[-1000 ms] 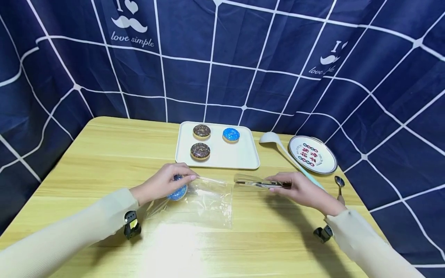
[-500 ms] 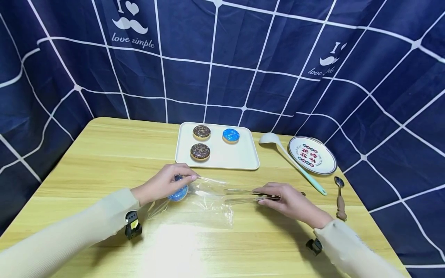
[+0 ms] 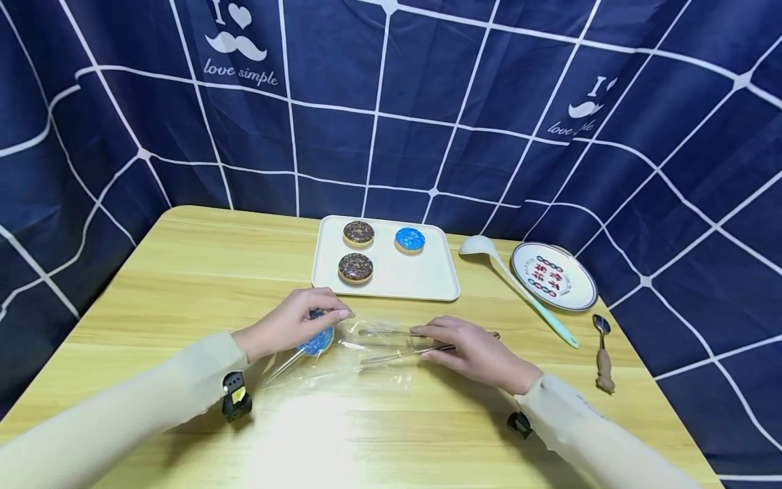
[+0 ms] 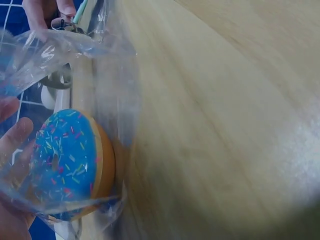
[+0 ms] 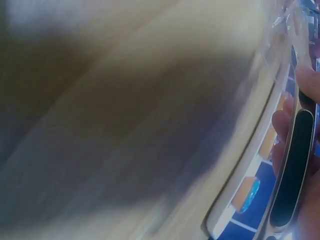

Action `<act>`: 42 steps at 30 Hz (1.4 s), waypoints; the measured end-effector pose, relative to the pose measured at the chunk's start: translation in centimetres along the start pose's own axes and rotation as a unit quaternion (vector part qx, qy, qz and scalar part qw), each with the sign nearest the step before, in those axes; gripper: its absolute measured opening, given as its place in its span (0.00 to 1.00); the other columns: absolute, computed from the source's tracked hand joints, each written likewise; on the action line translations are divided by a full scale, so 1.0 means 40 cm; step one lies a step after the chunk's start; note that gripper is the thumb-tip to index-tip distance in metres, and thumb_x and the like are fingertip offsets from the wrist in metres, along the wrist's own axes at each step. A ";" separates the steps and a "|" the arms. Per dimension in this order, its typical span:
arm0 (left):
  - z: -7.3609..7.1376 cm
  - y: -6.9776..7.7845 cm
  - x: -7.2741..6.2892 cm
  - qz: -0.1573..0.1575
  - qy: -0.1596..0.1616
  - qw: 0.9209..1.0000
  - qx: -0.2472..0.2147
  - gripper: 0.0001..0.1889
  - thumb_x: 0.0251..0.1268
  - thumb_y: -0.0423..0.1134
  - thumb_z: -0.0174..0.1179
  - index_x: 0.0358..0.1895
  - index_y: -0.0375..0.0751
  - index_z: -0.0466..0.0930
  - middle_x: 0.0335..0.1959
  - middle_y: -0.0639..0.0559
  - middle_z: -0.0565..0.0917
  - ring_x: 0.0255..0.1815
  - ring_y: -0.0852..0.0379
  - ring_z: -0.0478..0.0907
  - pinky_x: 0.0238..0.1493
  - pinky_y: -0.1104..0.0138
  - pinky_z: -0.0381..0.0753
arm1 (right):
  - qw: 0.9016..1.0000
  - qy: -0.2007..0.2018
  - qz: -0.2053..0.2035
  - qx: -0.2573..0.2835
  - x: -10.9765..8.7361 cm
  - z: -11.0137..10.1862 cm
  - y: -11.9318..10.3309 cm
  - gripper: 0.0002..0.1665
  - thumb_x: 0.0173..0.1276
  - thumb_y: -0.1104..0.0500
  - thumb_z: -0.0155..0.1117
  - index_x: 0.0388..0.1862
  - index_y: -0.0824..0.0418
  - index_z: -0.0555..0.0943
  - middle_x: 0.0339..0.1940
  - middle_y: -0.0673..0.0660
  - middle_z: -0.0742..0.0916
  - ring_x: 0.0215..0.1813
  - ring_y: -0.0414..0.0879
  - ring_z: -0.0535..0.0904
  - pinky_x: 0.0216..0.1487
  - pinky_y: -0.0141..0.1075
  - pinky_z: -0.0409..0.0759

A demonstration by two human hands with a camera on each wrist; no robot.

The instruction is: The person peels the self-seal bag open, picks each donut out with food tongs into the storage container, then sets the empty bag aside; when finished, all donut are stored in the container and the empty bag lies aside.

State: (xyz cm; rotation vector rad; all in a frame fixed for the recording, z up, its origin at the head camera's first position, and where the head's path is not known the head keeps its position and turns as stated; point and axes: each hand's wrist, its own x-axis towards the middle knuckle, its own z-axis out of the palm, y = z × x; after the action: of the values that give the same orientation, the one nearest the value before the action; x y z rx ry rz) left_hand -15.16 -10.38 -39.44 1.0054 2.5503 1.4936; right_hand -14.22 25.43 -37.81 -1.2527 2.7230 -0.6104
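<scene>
My left hand (image 3: 296, 324) pinches the upper edge of a clear plastic bag (image 3: 385, 380). Inside the bag, beside that hand, is a blue-iced doughnut (image 3: 318, 343), whose coloured sprinkles show in the left wrist view. From the right, my right hand (image 3: 467, 350) holds metal tongs (image 3: 391, 356) with dark handle grips. The two arms of the tongs are spread apart, with nothing between them. Their tips lie within the bag's outline, short of the doughnut. In the right wrist view, the fingers and thumb wrap the dark tongs handle (image 5: 294, 170).
Behind the bag, a white tray (image 3: 409, 282) bears two chocolate doughnuts (image 3: 356, 268) and another blue doughnut (image 3: 410, 239). A ladle (image 3: 519, 288) with a pale green handle, a round plate (image 3: 519, 255) and a spoon (image 3: 603, 360) lie to the right on the wooden table (image 3: 201, 258).
My right hand has moved left and the tongs have spread, their tips passing from outside the bag's right edge to within its outline. The left hand keeps its hold on the bag.
</scene>
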 end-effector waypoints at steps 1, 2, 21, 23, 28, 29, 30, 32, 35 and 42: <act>0.000 0.000 0.000 0.000 0.001 1.000 -0.001 0.10 0.79 0.39 0.60 0.50 0.43 0.91 0.42 0.48 0.90 0.39 0.64 0.79 0.44 0.68 0.81 | 1.000 0.000 0.002 0.003 -0.001 -0.003 0.000 0.25 0.77 0.51 0.66 0.71 0.53 0.80 0.55 0.50 0.89 0.49 0.36 0.85 0.53 0.37 0.86; 0.000 -0.001 0.000 0.001 0.003 1.000 -0.003 0.10 0.79 0.39 0.61 0.50 0.42 0.91 0.41 0.47 0.90 0.39 0.64 0.79 0.44 0.68 0.81 | 1.000 0.001 0.005 0.006 -0.004 -0.006 0.000 0.25 0.77 0.51 0.67 0.71 0.53 0.80 0.55 0.51 0.89 0.48 0.35 0.85 0.53 0.37 0.87; -0.006 -0.011 -0.009 -0.005 0.008 1.000 0.001 0.10 0.79 0.38 0.60 0.49 0.42 0.91 0.43 0.46 0.90 0.42 0.63 0.80 0.45 0.68 0.81 | 0.998 0.060 0.035 -0.006 -0.109 -0.070 0.070 0.20 0.75 0.57 0.69 0.64 0.49 0.85 0.54 0.44 0.91 0.55 0.40 0.87 0.56 0.38 0.86; -0.005 -0.012 -0.008 -0.007 0.008 1.000 0.002 0.10 0.79 0.38 0.60 0.50 0.43 0.91 0.44 0.46 0.90 0.42 0.63 0.80 0.45 0.69 0.81 | 0.998 0.056 0.038 -0.003 -0.109 -0.067 0.071 0.19 0.75 0.57 0.69 0.63 0.49 0.85 0.54 0.44 0.91 0.54 0.40 0.87 0.55 0.38 0.86; -0.004 -0.009 -0.005 -0.012 0.007 1.000 -0.002 0.10 0.79 0.38 0.60 0.50 0.44 0.91 0.44 0.46 0.90 0.41 0.63 0.79 0.44 0.69 0.81 | 0.999 0.037 0.032 -0.006 -0.095 -0.049 0.060 0.20 0.75 0.54 0.70 0.64 0.51 0.85 0.52 0.47 0.91 0.53 0.39 0.87 0.56 0.40 0.87; -0.004 -0.007 -0.005 -0.014 0.007 1.000 -0.003 0.10 0.79 0.38 0.60 0.51 0.44 0.91 0.44 0.46 0.90 0.41 0.63 0.79 0.44 0.69 0.81 | 0.999 0.034 0.031 -0.011 -0.089 -0.046 0.056 0.20 0.75 0.54 0.70 0.64 0.51 0.85 0.52 0.47 0.91 0.53 0.38 0.87 0.56 0.40 0.87; -0.005 -0.006 -0.004 -0.015 0.006 1.000 -0.005 0.10 0.79 0.39 0.60 0.51 0.44 0.91 0.44 0.46 0.90 0.41 0.63 0.79 0.44 0.69 0.80 | 0.999 0.033 0.026 -0.016 -0.083 -0.042 0.053 0.21 0.74 0.53 0.70 0.64 0.51 0.85 0.52 0.47 0.91 0.52 0.38 0.87 0.56 0.40 0.87; -0.004 -0.006 -0.003 -0.015 0.006 1.000 -0.006 0.10 0.79 0.39 0.60 0.51 0.46 0.91 0.44 0.47 0.90 0.40 0.63 0.78 0.43 0.69 0.80 | 0.999 0.031 0.022 -0.026 -0.069 -0.034 0.044 0.22 0.74 0.53 0.70 0.65 0.52 0.85 0.51 0.47 0.91 0.50 0.36 0.86 0.55 0.40 0.87; -0.002 -0.006 -0.002 -0.010 0.007 1.000 -0.009 0.10 0.80 0.39 0.59 0.50 0.47 0.91 0.43 0.47 0.90 0.39 0.63 0.78 0.43 0.69 0.80 | 0.999 0.025 0.011 -0.028 -0.042 -0.021 0.031 0.24 0.74 0.53 0.71 0.67 0.52 0.83 0.52 0.49 0.90 0.47 0.35 0.86 0.52 0.38 0.87; 0.003 -0.004 0.003 -0.005 0.008 1.000 -0.013 0.11 0.80 0.38 0.59 0.51 0.47 0.91 0.44 0.50 0.90 0.41 0.63 0.80 0.43 0.68 0.81 | 1.000 0.008 -0.010 -0.025 0.022 0.009 -0.005 0.29 0.75 0.49 0.69 0.72 0.53 0.80 0.56 0.51 0.89 0.46 0.35 0.84 0.50 0.35 0.86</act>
State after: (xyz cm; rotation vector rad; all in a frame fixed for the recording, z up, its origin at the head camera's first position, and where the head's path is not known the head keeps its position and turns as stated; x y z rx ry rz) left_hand -15.29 -10.26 -39.59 0.9810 2.5366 1.5349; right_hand -14.58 24.53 -37.96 -1.2934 2.7586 -0.5584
